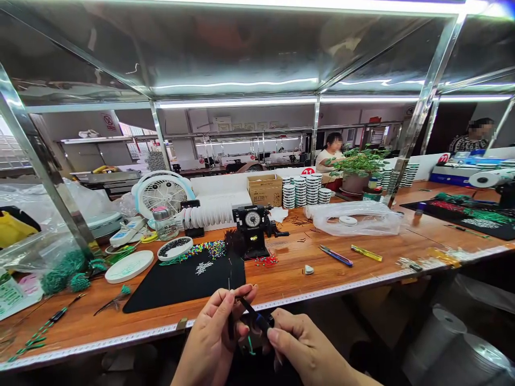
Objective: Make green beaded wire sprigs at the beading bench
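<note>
Just in front of the table edge, my left hand [217,324] pinches a thin dark rod [229,283] between thumb and fingers. The rod's upper end sticks up over the black mat [173,289]. My right hand [300,343] is closed around a slim dark tool with a blue part [261,321]; its kind cannot be made out. That tool's narrow end reaches across to my left fingertips. Below the hands a short bit of green thread [251,347] shows. My palms and curled fingers hide the lower ends of both held things.
On the mat lie white pieces [203,268] and coloured beads [209,249]. Behind it stands a black hand-cranked machine with a dial [253,230]. Blue-handled tweezers [337,256] and a yellow knife [366,253] lie right. A white fan [163,195] stands back left; two people sit beyond.
</note>
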Available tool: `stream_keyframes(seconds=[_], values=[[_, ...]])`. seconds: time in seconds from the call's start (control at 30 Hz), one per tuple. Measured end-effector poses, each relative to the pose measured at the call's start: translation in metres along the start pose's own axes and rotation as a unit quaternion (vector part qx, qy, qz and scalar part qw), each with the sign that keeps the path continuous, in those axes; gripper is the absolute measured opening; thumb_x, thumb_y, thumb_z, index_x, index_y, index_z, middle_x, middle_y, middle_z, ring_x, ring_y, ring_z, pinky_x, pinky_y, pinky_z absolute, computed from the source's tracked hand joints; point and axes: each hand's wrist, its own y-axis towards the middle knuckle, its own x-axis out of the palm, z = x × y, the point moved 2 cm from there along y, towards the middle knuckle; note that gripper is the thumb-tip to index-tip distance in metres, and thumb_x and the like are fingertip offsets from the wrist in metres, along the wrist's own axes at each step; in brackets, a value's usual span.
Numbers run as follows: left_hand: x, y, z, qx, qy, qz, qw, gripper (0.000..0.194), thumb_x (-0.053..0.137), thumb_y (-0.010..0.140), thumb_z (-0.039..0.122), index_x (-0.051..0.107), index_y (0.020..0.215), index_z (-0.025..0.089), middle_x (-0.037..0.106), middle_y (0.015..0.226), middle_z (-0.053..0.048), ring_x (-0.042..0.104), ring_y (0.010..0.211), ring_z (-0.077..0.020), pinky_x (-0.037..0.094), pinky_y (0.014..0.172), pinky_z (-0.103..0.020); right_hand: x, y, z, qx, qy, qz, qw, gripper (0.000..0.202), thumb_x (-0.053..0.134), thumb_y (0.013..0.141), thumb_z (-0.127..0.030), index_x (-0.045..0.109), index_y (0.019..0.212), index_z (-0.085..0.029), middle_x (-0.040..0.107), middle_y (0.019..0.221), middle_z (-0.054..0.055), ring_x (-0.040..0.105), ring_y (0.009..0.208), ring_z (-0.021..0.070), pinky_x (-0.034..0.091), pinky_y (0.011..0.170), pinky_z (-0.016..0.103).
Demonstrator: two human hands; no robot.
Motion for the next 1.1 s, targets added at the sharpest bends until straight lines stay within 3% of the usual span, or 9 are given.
stream_keyframes(seconds=[0.17,0.4,0.57,0.7,0.97,1.1], values=[[-0.002,0.000,-0.002,-0.010,-0.016,0.000,1.000,0.010,0.060,0.084,0.026,0.059,0.089,0.018,0.064,0.113,-0.006,0.050,0.057,-0.0047,0.046,0.056,-0.018,0.003,0.000,0.004,0.038,0.084,-0.019,0.996,0.036,0.043,0.085,-0.044,0.052,0.064,-0.016,0.051,0.063,0.002,0.047,0.054,0.0115,0.042,0.056,0.025],[-0.003,0.000,-0.003,-0.006,-0.021,-0.010,1.000,0.011,0.060,0.083,0.027,0.057,0.084,0.016,0.062,0.115,-0.009,0.051,0.053,-0.0057,0.047,0.054,-0.022,0.006,0.004,0.013,0.096,0.227,-0.038,0.969,0.036,0.049,0.081,-0.038,0.046,0.054,-0.014,0.054,0.066,0.004,0.050,0.055,0.0102,0.041,0.054,0.023],[-0.003,0.000,-0.004,0.000,-0.015,-0.011,1.000,0.012,0.059,0.085,0.025,0.056,0.089,0.015,0.064,0.109,-0.008,0.050,0.053,-0.0054,0.046,0.053,-0.021,0.008,0.003,0.016,0.123,0.270,-0.047,0.954,0.036,0.049,0.081,-0.036,0.046,0.054,-0.013,0.054,0.065,0.004,0.051,0.054,0.0100,0.041,0.052,0.023],[-0.004,0.001,-0.004,0.000,-0.004,-0.003,1.000,0.013,0.060,0.084,0.025,0.056,0.089,0.014,0.062,0.112,-0.008,0.050,0.054,-0.0047,0.046,0.054,-0.019,0.009,0.002,0.011,0.124,0.276,-0.022,0.953,0.039,0.053,0.078,-0.039,0.045,0.051,-0.013,0.054,0.066,0.006,0.050,0.057,0.0111,0.039,0.048,0.021],[-0.005,-0.001,-0.007,0.006,0.017,-0.008,1.000,0.013,0.061,0.083,0.027,0.055,0.086,0.015,0.064,0.102,-0.006,0.051,0.053,-0.0058,0.046,0.055,-0.020,0.008,0.003,0.018,0.109,0.248,-0.047,0.962,0.036,0.049,0.081,-0.038,0.044,0.054,-0.014,0.053,0.065,0.003,0.048,0.050,0.0089,0.037,0.050,0.022],[-0.011,0.001,-0.003,0.037,0.099,-0.022,0.994,0.013,0.056,0.086,0.031,0.055,0.085,0.018,0.062,0.103,-0.004,0.053,0.064,-0.0082,0.045,0.064,-0.022,0.003,0.000,0.014,0.103,0.180,-0.054,0.977,0.035,0.047,0.081,-0.040,0.053,0.061,-0.012,0.050,0.057,0.002,0.042,0.047,0.0082,0.032,0.047,0.021]])
